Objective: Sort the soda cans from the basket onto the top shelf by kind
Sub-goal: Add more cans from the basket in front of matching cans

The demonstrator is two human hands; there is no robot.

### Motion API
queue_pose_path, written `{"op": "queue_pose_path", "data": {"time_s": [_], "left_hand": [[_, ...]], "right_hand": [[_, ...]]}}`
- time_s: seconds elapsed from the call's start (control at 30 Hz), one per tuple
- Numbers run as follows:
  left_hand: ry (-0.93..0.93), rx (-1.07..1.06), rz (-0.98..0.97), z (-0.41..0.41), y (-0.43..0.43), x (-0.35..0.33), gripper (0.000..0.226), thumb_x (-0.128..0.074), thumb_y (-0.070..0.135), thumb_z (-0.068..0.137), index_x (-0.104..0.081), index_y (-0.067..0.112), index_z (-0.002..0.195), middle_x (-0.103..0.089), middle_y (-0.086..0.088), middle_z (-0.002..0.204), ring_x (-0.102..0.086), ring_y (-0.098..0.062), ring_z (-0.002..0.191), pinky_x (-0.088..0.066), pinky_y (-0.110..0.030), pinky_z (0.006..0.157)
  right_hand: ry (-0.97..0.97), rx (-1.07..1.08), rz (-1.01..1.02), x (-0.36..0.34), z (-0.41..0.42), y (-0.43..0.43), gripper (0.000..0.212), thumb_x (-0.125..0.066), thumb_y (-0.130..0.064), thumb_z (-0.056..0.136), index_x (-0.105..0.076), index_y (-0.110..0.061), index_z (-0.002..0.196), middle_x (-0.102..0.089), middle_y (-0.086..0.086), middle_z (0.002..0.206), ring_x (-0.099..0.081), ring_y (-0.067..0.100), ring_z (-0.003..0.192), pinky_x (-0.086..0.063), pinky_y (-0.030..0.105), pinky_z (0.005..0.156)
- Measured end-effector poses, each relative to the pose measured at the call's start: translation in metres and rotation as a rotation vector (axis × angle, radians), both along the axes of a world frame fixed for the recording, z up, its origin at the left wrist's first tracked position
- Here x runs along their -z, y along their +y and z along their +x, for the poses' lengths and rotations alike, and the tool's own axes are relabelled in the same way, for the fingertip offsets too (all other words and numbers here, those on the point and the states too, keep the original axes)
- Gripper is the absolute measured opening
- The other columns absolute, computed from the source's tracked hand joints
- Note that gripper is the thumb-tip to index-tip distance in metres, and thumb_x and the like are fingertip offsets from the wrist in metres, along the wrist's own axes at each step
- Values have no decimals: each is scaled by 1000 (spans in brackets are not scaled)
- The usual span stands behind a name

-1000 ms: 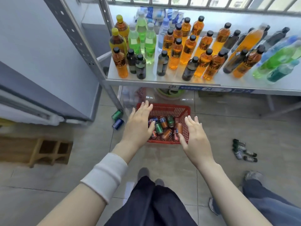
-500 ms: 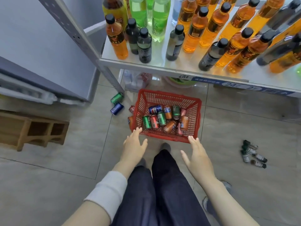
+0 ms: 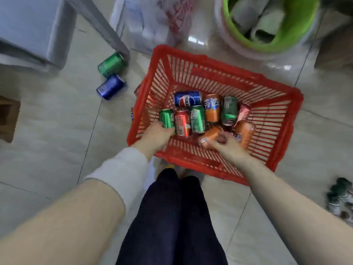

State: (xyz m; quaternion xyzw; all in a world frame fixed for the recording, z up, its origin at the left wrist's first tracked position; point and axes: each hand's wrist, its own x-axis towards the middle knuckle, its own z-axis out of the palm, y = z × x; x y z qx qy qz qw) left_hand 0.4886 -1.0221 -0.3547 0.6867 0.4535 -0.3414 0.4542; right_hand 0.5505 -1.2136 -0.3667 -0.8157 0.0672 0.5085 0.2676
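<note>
A red plastic basket (image 3: pixel 267 96) sits on the tiled floor and holds several soda cans: a blue one (image 3: pixel 188 98), a red one (image 3: pixel 182 123), green ones and orange ones. My left hand (image 3: pixel 158 133) reaches into the basket's near left corner and closes around a green can (image 3: pixel 166 118). My right hand (image 3: pixel 222 143) is inside the basket with its fingers curled around an orange can (image 3: pixel 211 134). The top shelf is out of view.
A green can (image 3: pixel 111 64) and a blue can (image 3: pixel 110 87) lie on the floor left of the basket, beside a grey shelf leg (image 3: pixel 107 29). A green bucket (image 3: pixel 271 25) and plastic bags stand behind the basket. Small bottles (image 3: pixel 342 197) lie at right.
I have bent down toward the basket, and the shelf has left the view. Both hands went from hovering open at the basket's near rim to being inside it, each around a can.
</note>
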Motion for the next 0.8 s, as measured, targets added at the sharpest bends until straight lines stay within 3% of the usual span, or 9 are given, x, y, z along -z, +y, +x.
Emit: {"op": "queue_pose_path", "data": {"time_s": [0.17, 0.33, 0.47, 0.6, 0.8], "left_hand": [[107, 21, 72, 7, 9, 128, 43, -52, 23, 93, -50, -5, 125, -54, -20, 128, -52, -32, 118, -39, -32, 92], [196, -107, 61, 5, 1, 202, 50, -58, 25, 90, -43, -3, 128, -53, -17, 129, -52, -32, 116, -43, -34, 94], [232, -174, 95, 8, -4, 224, 68, -59, 35, 88, -25, -2, 133, -42, -18, 135, -46, -33, 122, -39, -37, 97], [186, -274, 64, 4, 0, 239, 73, -61, 34, 86, -20, -2, 134, -40, -19, 137, -44, -32, 123, -38, -37, 100], [179, -183, 48, -1, 6, 239, 77, -70, 28, 81, -20, 0, 133, -40, -17, 136, -44, -30, 124, -37, -35, 100]], "right_hand": [[-85, -18, -64, 121, 16, 24, 53, -64, -31, 86, -49, 1, 125, -59, 18, 123, -54, 31, 116, -39, 34, 95], [-220, 34, -146, 181, 10, 34, 65, -62, -39, 85, -40, -4, 135, -49, 16, 134, -45, 29, 124, -36, 30, 95], [-283, 123, -183, 199, 5, 46, 70, -65, -41, 81, -35, -3, 131, -38, 19, 135, -41, 31, 122, -36, 33, 94], [-330, 164, -198, 214, -6, 55, 75, -71, -39, 77, -28, -2, 127, -48, 21, 127, -48, 36, 117, -40, 44, 97], [-406, 188, -208, 216, -7, 53, 72, -74, -38, 74, -32, -7, 124, -55, 17, 119, -54, 35, 109, -44, 47, 90]]}}
